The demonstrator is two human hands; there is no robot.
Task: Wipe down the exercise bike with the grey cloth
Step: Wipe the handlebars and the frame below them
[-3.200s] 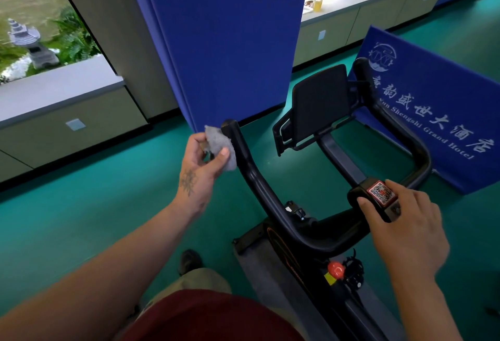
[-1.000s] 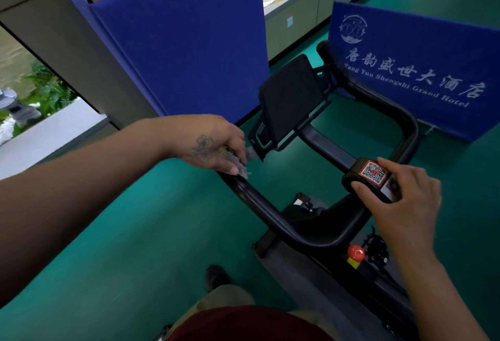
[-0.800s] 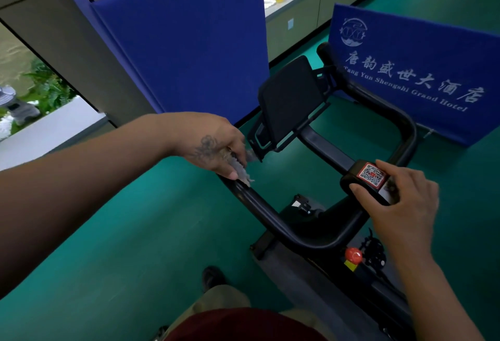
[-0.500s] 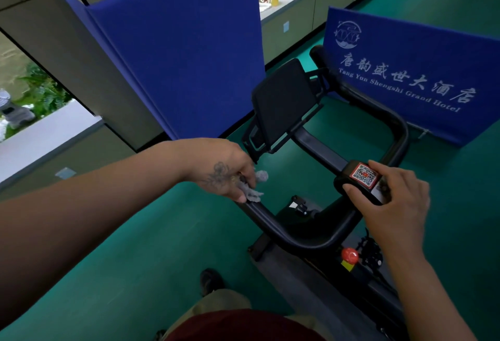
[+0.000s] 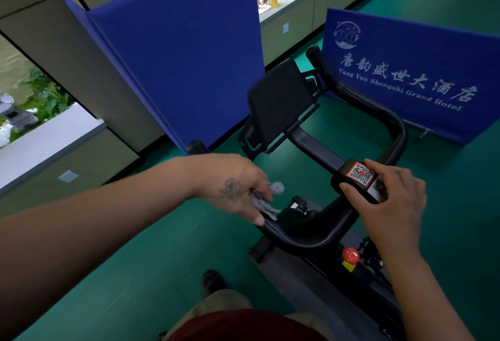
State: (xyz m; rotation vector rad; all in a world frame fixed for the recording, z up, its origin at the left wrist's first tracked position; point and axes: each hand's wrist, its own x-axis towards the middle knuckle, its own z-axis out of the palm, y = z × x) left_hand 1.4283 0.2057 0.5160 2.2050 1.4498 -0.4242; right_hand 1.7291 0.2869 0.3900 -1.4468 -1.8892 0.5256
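The black exercise bike stands in front of me, its looped handlebar curving from left to right under a dark screen. My left hand wraps around the left handlebar arm, gripping the crumpled grey cloth against the bar; a bit of cloth sticks out by the fingers. My right hand holds the centre block with the red QR sticker, thumb on its near side.
A tall blue partition stands behind the bike at the left, and a low blue hotel banner at the right. A red knob sits on the frame below the handlebar. Green floor surrounds the bike; my shoe is beside its base.
My left hand has slid the cloth down the left handlebar arm from its far tip towards me. My right hand stays on the centre block.
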